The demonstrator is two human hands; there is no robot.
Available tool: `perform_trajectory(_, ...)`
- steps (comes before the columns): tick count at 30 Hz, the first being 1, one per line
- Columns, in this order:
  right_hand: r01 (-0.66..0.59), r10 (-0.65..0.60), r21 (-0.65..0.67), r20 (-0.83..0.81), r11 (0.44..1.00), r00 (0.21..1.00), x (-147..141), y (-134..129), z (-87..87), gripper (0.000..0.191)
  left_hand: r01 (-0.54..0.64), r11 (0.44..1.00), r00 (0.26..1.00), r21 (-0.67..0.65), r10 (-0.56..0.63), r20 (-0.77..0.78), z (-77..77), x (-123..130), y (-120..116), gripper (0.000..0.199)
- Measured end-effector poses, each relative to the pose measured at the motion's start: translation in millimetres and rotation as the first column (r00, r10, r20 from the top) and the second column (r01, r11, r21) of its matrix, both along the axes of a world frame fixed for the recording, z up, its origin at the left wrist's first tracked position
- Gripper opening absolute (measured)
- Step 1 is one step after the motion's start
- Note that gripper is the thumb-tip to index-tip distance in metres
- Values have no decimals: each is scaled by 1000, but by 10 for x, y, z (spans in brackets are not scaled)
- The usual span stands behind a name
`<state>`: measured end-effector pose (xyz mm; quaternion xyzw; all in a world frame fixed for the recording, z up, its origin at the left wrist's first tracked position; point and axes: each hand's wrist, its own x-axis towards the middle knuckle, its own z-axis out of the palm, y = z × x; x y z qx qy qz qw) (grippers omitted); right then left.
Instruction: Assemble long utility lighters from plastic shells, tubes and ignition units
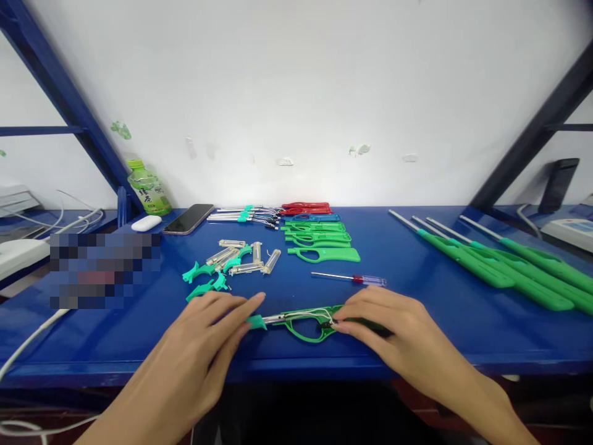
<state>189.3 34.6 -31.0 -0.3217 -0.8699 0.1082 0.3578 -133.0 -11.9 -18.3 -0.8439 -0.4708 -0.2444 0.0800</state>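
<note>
My left hand [199, 343] is closed around the metal lighter nozzle [274, 319], by its teal collar [257, 322]. The nozzle's end lies over an opened green lighter handle half [303, 336] with a trigger loop, near the table's front edge. White wires [309, 313] run along the handle to a small black igniter [326, 325]. Thumb and fingertips of my right hand [398, 318] pinch at the igniter and wire, covering the handle's right part. A screwdriver [347, 278] with a clear purple handle lies just beyond my right hand.
Clear fuel tanks [246, 268] and teal trigger pieces [197, 272] lie left of centre. Green handle shells [324, 254], red shells [306, 208] and nozzles with wires [231, 216] lie behind. Assembled green lighters [500, 266] lie right; a phone [189, 219] and bottle [148, 188] back left.
</note>
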Motion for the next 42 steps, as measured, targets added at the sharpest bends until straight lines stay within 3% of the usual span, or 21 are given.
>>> perform_trajectory(4, -5, 5, 16, -5, 1000, 1000, 2, -1, -8, 8, -166, 979, 986, 120, 166, 5, 107, -233, 109, 30)
perform_trajectory(9, 7, -7, 24, -9, 1000, 1000, 5, -5, -15, 8, -369, 920, 921, 130, 381, -80, 162, -503, 163, 36)
perform_trajectory(15, 5, -5, 11, -5, 1000, 1000, 8, -6, -23, 7, -429, 896, 872, 117, 444, -206, 90, -646, 179, 31)
perform_trajectory(19, 13, -13, -2, 1, 1000, 1000, 8, -14, -15, 8, -479, 872, 854, 101, 489, -176, 62, -699, 158, 31)
perform_trajectory(23, 28, -27, -28, 16, 999, 999, 7, -19, -4, 8, -537, 818, 816, 205, 566, -121, 116, -611, 21, 34)
perform_trajectory(25, 31, -30, -37, 23, 999, 999, 8, -18, -3, 8, -497, 844, 860, 200, 510, -15, 137, -459, -64, 26)
perform_trajectory(28, 26, -25, -43, 32, 999, 999, 8, -13, -6, 8, -301, 933, 950, 198, 277, 144, 107, -118, -134, 13)
perform_trajectory(32, 31, -29, -49, 41, 998, 999, 5, -13, -7, 10, -46, 984, 992, 174, 23, 128, 0, 339, -79, 27)
perform_trajectory(36, 36, -33, -66, 44, 997, 998, 3, -22, 2, 10, 61, 990, 990, 129, -76, 118, -70, 588, 13, 36)
perform_trajectory(42, 20, -17, -84, 40, 996, 999, 2, -25, -1, 9, 95, 992, 987, 83, -104, 121, -107, 683, 42, 32)
